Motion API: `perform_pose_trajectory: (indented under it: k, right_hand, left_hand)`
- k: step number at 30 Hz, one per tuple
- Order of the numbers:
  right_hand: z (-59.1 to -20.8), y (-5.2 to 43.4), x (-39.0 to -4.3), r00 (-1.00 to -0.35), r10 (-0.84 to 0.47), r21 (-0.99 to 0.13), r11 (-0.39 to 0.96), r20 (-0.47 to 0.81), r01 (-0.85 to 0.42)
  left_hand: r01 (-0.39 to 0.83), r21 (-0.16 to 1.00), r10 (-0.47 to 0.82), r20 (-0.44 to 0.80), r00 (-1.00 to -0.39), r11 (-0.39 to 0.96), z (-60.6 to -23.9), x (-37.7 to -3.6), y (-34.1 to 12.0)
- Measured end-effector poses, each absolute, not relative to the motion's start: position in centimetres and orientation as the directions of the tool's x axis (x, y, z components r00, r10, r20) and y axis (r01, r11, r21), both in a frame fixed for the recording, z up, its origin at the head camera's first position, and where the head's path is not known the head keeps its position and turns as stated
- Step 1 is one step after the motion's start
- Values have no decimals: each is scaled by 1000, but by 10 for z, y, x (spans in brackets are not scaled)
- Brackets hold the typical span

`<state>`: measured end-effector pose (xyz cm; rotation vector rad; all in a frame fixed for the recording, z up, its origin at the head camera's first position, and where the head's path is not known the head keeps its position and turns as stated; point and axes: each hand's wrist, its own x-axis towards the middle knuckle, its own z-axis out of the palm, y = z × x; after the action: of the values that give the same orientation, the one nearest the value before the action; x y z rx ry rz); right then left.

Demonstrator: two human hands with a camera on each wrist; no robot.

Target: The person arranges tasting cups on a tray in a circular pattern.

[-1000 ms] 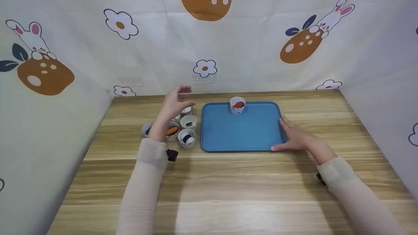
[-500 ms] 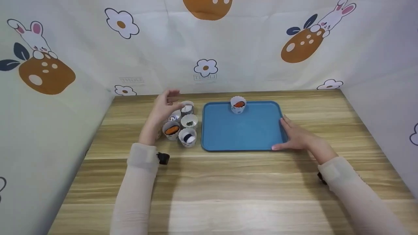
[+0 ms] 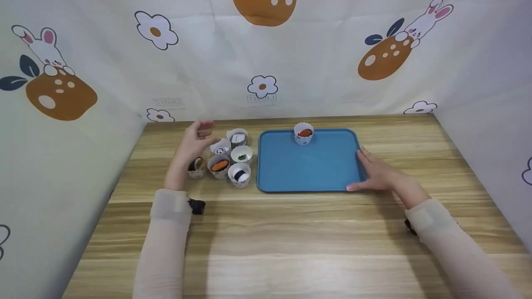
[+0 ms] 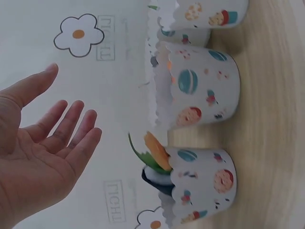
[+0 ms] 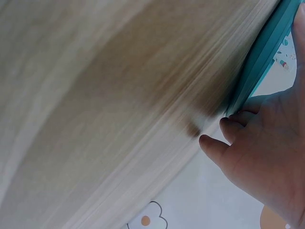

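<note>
My left hand (image 3: 193, 143) is spread over the left side of a group of patterned paper cups, holding nothing. In the left wrist view its fingers (image 4: 78, 148) are relaxed, apart from the leftmost cup (image 4: 205, 183), from which orange, green and dark toy-food pieces (image 4: 159, 164) stick out. Beside it stands a cup with an orange piece (image 3: 220, 165), and one with a white piece in a dark band (image 3: 240, 175). My right hand (image 3: 376, 172) rests against the right edge of a blue tray (image 3: 307, 166), fingers extended and thumb at the near corner.
One paper cup (image 3: 303, 139) with a red-orange piece stands at the tray's far edge. Further cups hold a white piece (image 3: 238, 138), a round patterned piece (image 3: 220, 150) and a green piece (image 3: 242, 157). A printed curtain (image 3: 316, 62) closes off the wooden table's back and sides.
My left hand has moved left and slightly toward me across the cups, uncovering those at the back. The right hand, tray and cups have stayed in place.
</note>
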<state>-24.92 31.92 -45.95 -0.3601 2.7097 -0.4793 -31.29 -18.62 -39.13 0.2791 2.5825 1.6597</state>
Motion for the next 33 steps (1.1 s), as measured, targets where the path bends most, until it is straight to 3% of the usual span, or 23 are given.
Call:
perform_pose_trajectory:
  k: [33]
  right_hand:
    - [-460,319,-249,-902,-328,-395,896,-282,-202]
  left_hand:
    - [-15,902,50,-41,-998,432,-431,-290,-244]
